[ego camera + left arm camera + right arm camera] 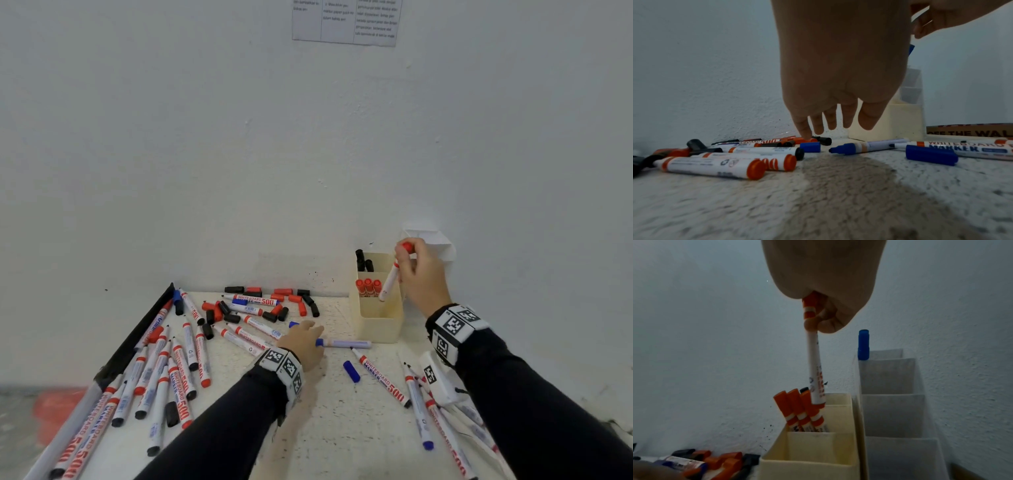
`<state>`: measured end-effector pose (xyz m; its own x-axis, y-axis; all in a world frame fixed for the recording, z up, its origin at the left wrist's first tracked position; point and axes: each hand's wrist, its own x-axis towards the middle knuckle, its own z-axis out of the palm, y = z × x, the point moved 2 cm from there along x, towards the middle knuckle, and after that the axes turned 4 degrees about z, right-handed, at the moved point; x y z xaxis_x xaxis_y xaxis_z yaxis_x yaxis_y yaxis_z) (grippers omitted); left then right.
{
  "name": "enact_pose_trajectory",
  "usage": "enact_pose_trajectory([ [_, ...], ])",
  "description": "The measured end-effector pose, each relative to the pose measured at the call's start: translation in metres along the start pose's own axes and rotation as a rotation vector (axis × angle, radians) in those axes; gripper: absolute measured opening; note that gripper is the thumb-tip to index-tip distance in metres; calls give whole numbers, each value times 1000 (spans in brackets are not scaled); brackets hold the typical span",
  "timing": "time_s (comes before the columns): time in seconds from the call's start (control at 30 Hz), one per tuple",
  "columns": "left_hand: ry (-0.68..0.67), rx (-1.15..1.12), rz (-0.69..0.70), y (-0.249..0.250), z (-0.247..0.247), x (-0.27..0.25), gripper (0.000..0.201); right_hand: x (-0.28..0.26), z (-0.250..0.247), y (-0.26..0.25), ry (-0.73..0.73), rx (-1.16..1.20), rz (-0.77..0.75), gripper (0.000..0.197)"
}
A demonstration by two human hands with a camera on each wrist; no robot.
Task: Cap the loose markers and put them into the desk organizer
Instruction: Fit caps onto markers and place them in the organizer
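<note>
- The right hand (422, 274) holds a round white plastic marker with a red cap (391, 281) near its top, tilted over the cream plastic box organizer (380, 325).
- Its bottom end is in the middle slot beside three red-capped markers (368, 287).
- The left hand (303, 342) hangs flat, fingers straight, above an uncapped blue marker (344, 343) on the rough speckled white table (342, 428).

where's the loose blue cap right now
In the head view the blue cap lies on the table, right of the left hand, beside a red-collared marker.
</note>
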<state>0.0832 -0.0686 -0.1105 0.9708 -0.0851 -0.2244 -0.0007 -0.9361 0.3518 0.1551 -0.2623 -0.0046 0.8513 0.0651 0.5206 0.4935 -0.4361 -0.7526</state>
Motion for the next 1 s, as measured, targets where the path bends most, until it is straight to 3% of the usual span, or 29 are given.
enact_pose_trajectory([
  [0.13, -67, 104, 11, -2, 6, 15, 53, 8, -2, 11, 53, -115, -63, 21],
  [0.27, -55, 202, -9, -8, 10, 20, 44, 9, 12, 30, -57, -214, -84, 20],
  [0.37, 1, 180, -20, -13, 8, 21, 37, 6, 21, 41, -122, -275, -57, 22],
  [0.5, 29, 44, -44, -18, 6, 18, 29, 0, 27, 47, -107, -266, -44, 15],
  [0.77, 384, -491, -45, -22, -10, 5, 23, -1, 35, 46, -43, -285, -77, 12],
  [0.9, 613, -665, -64, -22, -20, -1, 20, -1, 37, 47, -94, -284, 1, 14],
  [1.0, 709, -764, -66, -22, -26, -6, 17, -6, 42, 52, -136, -321, 71, 22],
])
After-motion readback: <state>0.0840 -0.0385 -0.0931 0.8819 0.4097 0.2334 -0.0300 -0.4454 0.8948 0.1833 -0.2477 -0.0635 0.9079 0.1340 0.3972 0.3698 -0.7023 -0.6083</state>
